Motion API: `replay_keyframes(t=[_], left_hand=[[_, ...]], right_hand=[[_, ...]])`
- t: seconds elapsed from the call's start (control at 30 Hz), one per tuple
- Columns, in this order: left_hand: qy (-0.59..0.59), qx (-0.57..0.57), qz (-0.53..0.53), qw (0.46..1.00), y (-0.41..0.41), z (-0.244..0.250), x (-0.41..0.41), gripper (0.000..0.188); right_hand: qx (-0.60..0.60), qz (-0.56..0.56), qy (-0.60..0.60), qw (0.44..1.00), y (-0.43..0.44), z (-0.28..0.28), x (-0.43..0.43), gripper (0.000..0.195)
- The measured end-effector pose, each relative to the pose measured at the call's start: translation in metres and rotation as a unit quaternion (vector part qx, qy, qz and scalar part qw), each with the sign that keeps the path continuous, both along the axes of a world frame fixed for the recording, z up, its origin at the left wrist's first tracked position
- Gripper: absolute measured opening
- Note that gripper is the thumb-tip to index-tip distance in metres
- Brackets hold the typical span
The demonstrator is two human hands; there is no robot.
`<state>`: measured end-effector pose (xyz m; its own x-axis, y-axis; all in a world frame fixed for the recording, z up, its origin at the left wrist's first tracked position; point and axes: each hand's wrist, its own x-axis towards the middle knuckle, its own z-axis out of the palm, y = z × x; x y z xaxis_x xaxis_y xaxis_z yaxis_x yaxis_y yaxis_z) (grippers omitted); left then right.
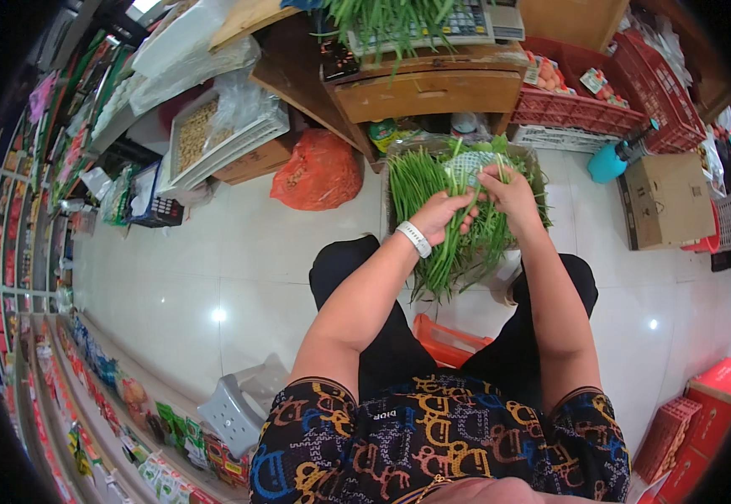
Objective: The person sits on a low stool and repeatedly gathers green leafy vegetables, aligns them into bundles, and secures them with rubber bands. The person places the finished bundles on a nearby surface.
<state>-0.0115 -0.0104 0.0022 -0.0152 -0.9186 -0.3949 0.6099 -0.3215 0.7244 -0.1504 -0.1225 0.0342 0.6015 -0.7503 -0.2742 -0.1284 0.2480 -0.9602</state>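
My left hand [442,216], with a white watch at the wrist, is closed around a small bunch of long green stalks [450,252] that look like garlic chives. Their leafy ends hang down toward my knees. The fingers of my right hand [509,189] pinch the pale upper ends of a few stalks just beside it. Below both hands stands a box [532,157] packed with loose green chives [413,183]. A pale patterned piece [466,162] lies on the greens behind my hands; what it is I cannot tell. Broader green leaves show at the box's back.
A red bag [318,170] sits on the tiled floor left of the box. Behind stands a wooden desk [428,94] bearing more greens [391,19]. To the right are a turquoise spray bottle [608,162], a cardboard carton [665,201] and red crates [580,113]. A grey stool [233,409] stands left behind me.
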Motion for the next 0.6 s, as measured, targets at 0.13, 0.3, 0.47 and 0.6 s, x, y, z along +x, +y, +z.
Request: replay_keyframes(t=[0.13, 0.3, 0.47, 0.6], left_hand=[[-0.044, -0.027, 0.04, 0.998, -0.002, 0.005, -0.008, 0.025], [-0.075, -0.032, 0.068, 0.994, -0.003, -0.003, -0.007, 0.028], [-0.058, -0.011, 0.076, 0.995, -0.002, -0.001, -0.005, 0.028], [-0.058, 0.0, 0.084, 0.995, -0.001, 0.001, -0.007, 0.028]], right_hand=[[0.01, -0.015, 0.014, 1.0, -0.006, -0.011, -0.003, 0.024], [0.017, -0.009, 0.007, 1.0, -0.004, -0.012, -0.001, 0.021], [0.012, -0.008, -0.003, 1.0, -0.002, -0.003, -0.001, 0.018], [0.005, -0.005, 0.005, 1.0, -0.001, -0.001, -0.001, 0.015]])
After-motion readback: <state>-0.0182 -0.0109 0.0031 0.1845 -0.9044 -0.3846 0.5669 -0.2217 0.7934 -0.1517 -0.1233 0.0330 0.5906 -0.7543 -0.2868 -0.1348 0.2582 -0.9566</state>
